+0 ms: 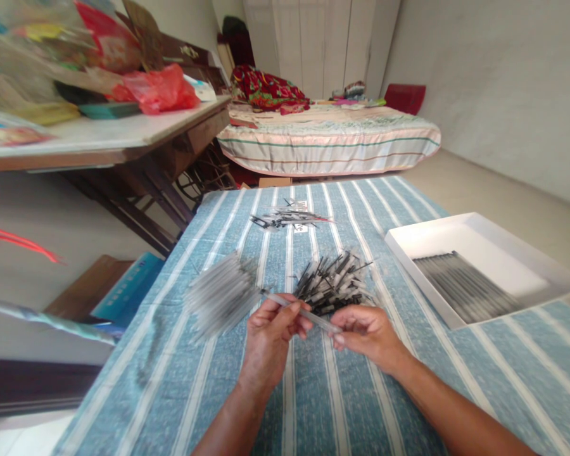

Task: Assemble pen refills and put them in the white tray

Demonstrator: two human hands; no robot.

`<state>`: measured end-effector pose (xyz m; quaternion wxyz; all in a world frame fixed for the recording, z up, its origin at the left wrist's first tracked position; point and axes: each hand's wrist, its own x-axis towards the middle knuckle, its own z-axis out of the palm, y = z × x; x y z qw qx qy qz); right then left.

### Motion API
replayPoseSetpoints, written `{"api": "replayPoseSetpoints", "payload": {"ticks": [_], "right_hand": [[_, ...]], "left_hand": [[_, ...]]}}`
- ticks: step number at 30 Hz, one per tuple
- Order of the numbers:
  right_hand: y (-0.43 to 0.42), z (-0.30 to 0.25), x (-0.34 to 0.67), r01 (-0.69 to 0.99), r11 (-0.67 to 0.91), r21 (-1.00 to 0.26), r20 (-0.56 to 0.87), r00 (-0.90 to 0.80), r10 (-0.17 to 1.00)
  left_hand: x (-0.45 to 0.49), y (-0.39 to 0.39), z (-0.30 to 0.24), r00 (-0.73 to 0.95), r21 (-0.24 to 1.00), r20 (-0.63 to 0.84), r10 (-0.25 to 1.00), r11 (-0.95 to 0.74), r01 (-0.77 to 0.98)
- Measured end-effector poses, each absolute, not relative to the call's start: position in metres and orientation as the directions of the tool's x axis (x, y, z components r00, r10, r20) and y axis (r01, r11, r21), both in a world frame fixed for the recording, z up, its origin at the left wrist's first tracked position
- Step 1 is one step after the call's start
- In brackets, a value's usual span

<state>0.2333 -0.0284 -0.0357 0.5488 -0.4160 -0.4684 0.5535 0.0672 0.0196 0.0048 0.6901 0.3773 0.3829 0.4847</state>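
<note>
Head view: left hand (276,322) grips the tube (319,321) around its middle, right hand (367,332) pinches its nearer end, its long axis slanting from far left to near right, beside the heap (333,282).

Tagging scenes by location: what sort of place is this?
Probably a bedroom in a home: a bed with a striped cover, a tall pale wardrobe behind it, and a floral red blanket heaped on the bed.
</note>
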Motion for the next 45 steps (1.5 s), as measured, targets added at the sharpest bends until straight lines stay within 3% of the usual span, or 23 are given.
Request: {"api": "replayPoseSetpoints", "payload": {"ticks": [18, 29, 41, 45], "right_hand": [[-0.028, -0.038, 0.230, -0.279, -0.005, -0.960, -0.034, 0.101, 0.994], [-0.028, -0.036, 0.231, -0.273, -0.029, -0.962, -0.062, 0.111, 0.992], [-0.020, -0.027, 0.236, 0.068, 0.092, -0.993, 0.090, -0.024, 0.996], [-0.020, -0.012, 0.249, 0.236, 0.167, -0.957, 0.164, -0.031, 0.986]], "left_hand": [[0.072, 0.015, 0.001, 0.229, 0.921, -0.215, 0.949, 0.276, -0.276], [0.076, 0.011, -0.001, 0.236, 0.899, -0.220, 0.947, 0.291, -0.327], [0.087, 0.013, 0.008, 0.245, 0.942, -0.204, 0.948, 0.258, -0.215], [0.076, 0.016, 0.005, 0.251, 0.956, -0.273, 0.929, 0.292, -0.040]]}}
